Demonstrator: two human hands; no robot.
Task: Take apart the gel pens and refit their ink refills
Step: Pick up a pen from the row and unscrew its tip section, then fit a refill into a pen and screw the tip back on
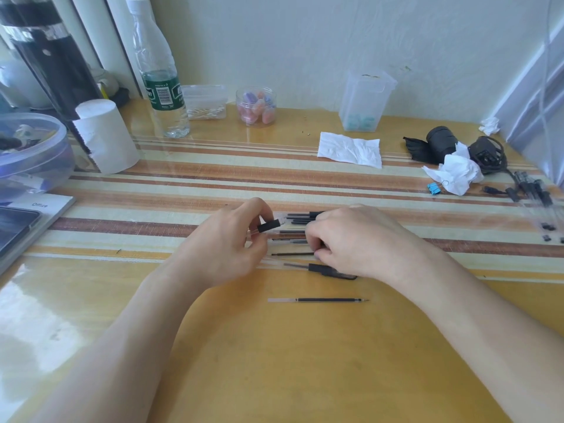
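Both hands are working over the striped mat: the left hand [235,239] is pinching a clear pen [270,226] by its black end, while the right hand [348,239] is lying curled over a cluster of pens [297,219], its grip hidden. Nearest, a bare refill [319,300] is lying alone on the desk [305,361]. Farther right, more pens [532,189] are sitting beside crumpled tissue [456,172]

The right hand [351,239] covered the pens' [297,222] far ends; the pile of pens at the right edge [534,190] was blurred.
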